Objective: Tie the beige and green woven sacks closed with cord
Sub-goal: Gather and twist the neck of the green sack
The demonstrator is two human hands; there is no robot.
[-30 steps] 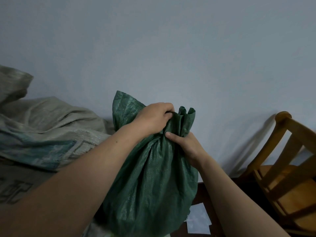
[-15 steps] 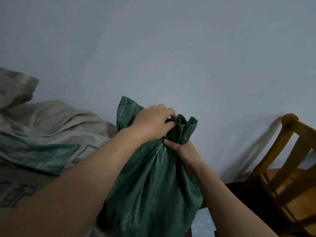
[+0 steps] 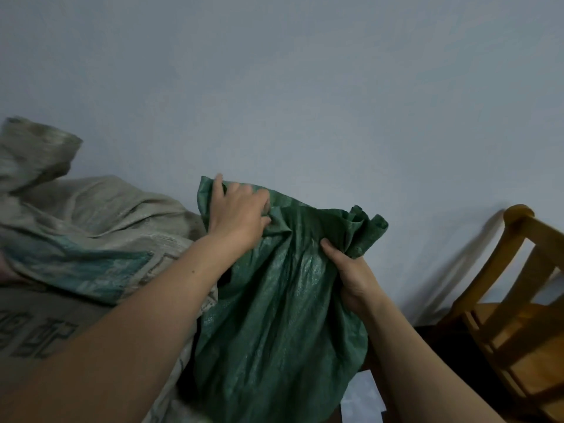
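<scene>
A green woven sack (image 3: 274, 325) stands upright in front of me, its mouth spread wide along the top. My left hand (image 3: 235, 215) lies on the left part of the sack's top edge, fingers spread and pressing the fabric. My right hand (image 3: 348, 270) pinches the bunched right part of the mouth from below. A beige woven sack (image 3: 91, 227) with teal print and dark lettering lies slumped to the left, touching the green one. No cord is visible.
A plain grey-blue wall (image 3: 305, 87) rises right behind the sacks. A wooden chair (image 3: 518, 300) stands at the right edge. White paper (image 3: 360, 398) lies on the dark floor under the green sack.
The gathered neck of the green sack has opened out. My left hand moved left and up along the top edge, while my right hand kept its hold on the right bunch.
</scene>
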